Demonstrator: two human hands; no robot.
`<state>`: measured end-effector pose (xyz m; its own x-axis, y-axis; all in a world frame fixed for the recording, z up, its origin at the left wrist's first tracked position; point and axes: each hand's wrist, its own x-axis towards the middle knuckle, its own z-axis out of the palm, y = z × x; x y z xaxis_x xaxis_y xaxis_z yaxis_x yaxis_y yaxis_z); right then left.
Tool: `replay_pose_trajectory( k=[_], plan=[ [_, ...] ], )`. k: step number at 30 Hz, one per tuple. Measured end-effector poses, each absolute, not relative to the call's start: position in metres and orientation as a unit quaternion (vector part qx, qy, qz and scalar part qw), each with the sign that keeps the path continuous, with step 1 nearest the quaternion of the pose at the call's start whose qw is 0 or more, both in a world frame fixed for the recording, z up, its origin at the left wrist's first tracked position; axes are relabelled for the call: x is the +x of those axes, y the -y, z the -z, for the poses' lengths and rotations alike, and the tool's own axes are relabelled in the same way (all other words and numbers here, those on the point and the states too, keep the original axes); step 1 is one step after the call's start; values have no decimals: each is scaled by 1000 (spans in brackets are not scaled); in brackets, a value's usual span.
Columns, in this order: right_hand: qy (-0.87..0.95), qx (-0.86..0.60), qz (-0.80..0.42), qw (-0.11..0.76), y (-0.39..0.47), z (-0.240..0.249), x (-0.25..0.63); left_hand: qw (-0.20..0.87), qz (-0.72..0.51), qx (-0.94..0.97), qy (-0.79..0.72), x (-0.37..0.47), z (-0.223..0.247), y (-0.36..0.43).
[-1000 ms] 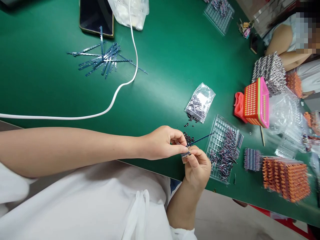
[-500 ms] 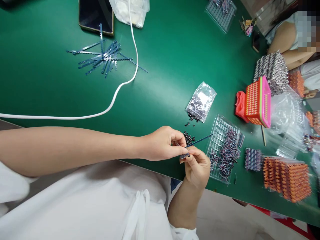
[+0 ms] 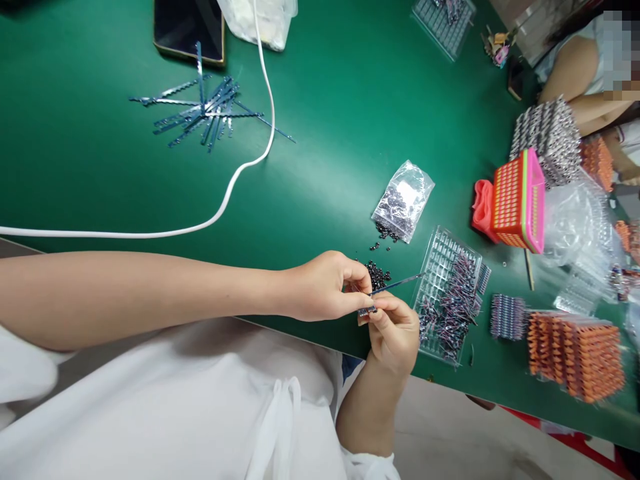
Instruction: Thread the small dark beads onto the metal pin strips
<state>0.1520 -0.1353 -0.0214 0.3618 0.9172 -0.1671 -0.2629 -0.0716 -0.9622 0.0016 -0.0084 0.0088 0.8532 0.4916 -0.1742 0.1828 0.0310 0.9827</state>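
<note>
My left hand [image 3: 327, 287] reaches in from the left, its thumb and fingers pinched on a small dark ridged piece [image 3: 367, 311]. My right hand [image 3: 397, 327] comes up from below and pinches at the same piece from the other side. From between both hands a thin blue strip [image 3: 397, 284] sticks out towards the clear tray [image 3: 425, 273]. Exactly which fingers grip the strip is hidden. Just beyond the fingertips lies a pile of small dark beads [image 3: 377, 275]. A clear bag [image 3: 404, 200] of such beads lies farther off, some spilled at its mouth.
Loose blue strips [image 3: 207, 113] lie near a phone [image 3: 190, 30] and a white cable [image 3: 230, 190]. Right of the tray stand a ridged stack [image 3: 507, 317], an orange stack [image 3: 575, 353] and a red-orange basket [image 3: 509, 200]. Another person sits at the far right.
Both hands keep nearly the same pinched pose around the small dark piece. The blue strip's outer end has dipped slightly, and the whole view has shifted a little.
</note>
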Motion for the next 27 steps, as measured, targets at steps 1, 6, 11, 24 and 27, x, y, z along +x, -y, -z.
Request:
replay_pose_trajectory(
  k=[1,6,11,24,27],
  plan=[
    [295,-553,-480,614,135,21,152,673,-114,688,-245,1,-9,8],
    [289,-566,-477,607,134,20,151,664,-112,700,-238,0,-8,9],
    [278,-563,-491,604,134,22,152,658,-115,708,-232,1,-6,8],
    [277,-615,-445,589,134,25,151,639,-101,719,-256,2,-6,4],
    [278,-634,-405,598,132,25,149,644,-121,706,-267,4,-7,3]
  ],
)
